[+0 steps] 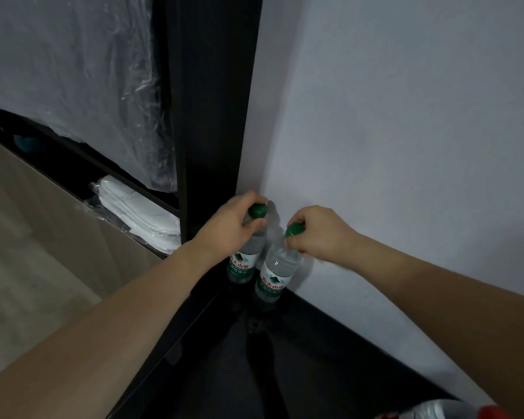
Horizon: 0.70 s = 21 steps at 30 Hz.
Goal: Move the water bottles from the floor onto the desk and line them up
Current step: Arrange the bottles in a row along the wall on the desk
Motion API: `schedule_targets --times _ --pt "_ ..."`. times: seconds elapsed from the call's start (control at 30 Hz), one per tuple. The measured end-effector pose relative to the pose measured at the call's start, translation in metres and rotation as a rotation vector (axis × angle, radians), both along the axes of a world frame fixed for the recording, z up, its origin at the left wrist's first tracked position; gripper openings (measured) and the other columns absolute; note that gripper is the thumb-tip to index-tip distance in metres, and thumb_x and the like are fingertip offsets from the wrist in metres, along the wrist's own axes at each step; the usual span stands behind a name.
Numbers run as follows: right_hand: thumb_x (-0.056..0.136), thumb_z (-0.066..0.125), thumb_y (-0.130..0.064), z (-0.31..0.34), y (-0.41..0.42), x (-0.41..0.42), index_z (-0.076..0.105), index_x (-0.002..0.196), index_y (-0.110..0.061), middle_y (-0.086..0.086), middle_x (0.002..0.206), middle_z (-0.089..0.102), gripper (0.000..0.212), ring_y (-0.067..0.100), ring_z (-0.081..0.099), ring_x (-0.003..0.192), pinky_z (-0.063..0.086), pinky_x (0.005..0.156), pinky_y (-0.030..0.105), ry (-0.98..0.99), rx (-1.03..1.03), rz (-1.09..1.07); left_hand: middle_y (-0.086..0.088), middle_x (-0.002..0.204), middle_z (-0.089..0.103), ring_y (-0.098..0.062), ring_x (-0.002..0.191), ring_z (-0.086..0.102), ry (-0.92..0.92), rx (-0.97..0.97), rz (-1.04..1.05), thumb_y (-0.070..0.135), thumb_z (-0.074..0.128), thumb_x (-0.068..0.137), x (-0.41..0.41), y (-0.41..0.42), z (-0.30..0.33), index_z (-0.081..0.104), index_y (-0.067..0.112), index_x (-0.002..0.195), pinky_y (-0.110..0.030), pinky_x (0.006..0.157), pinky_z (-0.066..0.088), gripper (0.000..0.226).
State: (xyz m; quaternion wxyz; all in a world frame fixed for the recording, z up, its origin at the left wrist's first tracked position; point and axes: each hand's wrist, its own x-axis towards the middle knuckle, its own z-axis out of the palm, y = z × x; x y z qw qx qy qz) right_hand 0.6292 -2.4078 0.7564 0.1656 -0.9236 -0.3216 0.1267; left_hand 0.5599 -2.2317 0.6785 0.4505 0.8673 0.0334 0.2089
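- The left hand (235, 220) curls its fingers round the neck of a clear plastic water bottle with a green cap and a green-and-white label (245, 258), just under the cap.
- The right hand (318, 231) pinches the neck of a second clear green-capped bottle (274, 273) the same way.
- Both bottles stand near upright, long axes vertical, side by side and almost touching, directly below the hands, one per hand.
- They sit low in the corner between a dark frame post (212, 116) and the pale grey wall (406, 131); whether their bases touch the dark floor (285, 358) I cannot tell.
- The desk is out of view, so the lift likely goes straight up along the necks.
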Motion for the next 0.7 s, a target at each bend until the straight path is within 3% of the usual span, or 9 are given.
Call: schedule_targets --times 0.1,0.23,0.53,0.7 --pt "0.080 0.071 -0.025 0.001 0.003 -0.003 0.070 0.099 -0.015 0.005 0.101 0.068 0.022 0.025 0.063 0.093 0.054 0.082 0.040 -0.118 -0.036 0.032 -0.002 0.108 0.063 -0.017 0.097 0.061 0.019 0.073 0.016 0.016 0.063 0.094 -0.001 -0.004 0.002 0.052 0.022 0.125 -0.036 0.086 0.053 0.033" --pt "0.082 0.069 -0.027 0.002 0.004 -0.004 0.069 0.101 -0.013 0.005 0.103 0.066 0.023 0.025 0.062 0.096 0.052 0.085 0.040 -0.158 -0.018 0.041 -0.007 0.101 0.064 -0.021 0.089 0.063 -0.023 0.144 0.057 0.013 0.063 0.094 0.000 -0.006 0.004 0.054 0.017 0.122 -0.042 0.080 0.055 0.030" --pt "0.084 0.066 -0.019 0.000 0.014 -0.009 0.069 0.097 -0.008 0.009 0.097 0.065 0.017 0.027 0.062 0.091 0.053 0.081 0.043 -0.175 -0.037 0.112 -0.003 0.085 0.059 -0.017 0.074 0.058 -0.062 0.184 0.181 0.016 0.063 0.094 -0.002 -0.011 0.002 0.051 0.016 0.107 -0.034 0.062 0.050 0.018" --pt "0.089 0.064 -0.023 0.001 0.016 -0.010 0.067 0.098 -0.006 0.013 0.102 0.062 0.020 0.029 0.060 0.095 0.051 0.084 0.041 -0.208 -0.055 0.095 -0.002 0.089 0.059 -0.018 0.077 0.058 -0.044 0.198 0.187 0.017 0.061 0.095 -0.001 -0.014 0.004 0.051 0.014 0.114 -0.031 0.064 0.047 0.021"
